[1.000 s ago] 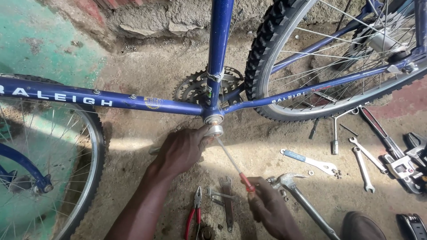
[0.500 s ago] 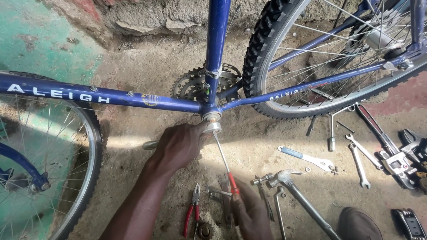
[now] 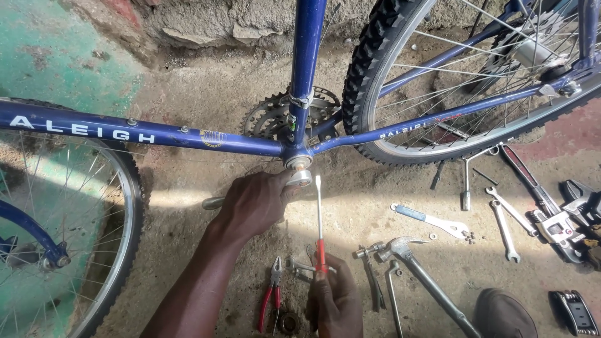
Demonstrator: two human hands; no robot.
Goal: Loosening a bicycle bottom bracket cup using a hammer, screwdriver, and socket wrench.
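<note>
Left hand (image 3: 260, 203) is wrapped around a metal tool (image 3: 213, 202) held at the bottom bracket (image 3: 299, 164) of the blue bicycle frame (image 3: 156, 133), fingers closed on it just under the joint where the tubes meet. Right hand (image 3: 335, 300) grips the red handle of a screwdriver (image 3: 319, 219), which stands nearly upright with its tip just beside the bracket. On the dirt floor (image 3: 206, 94) beside the right hand lie red pliers (image 3: 270, 291), a hammer (image 3: 426, 275) and several wrenches (image 3: 432, 220). The rear wheel (image 3: 375, 81) stands behind the frame.
</note>
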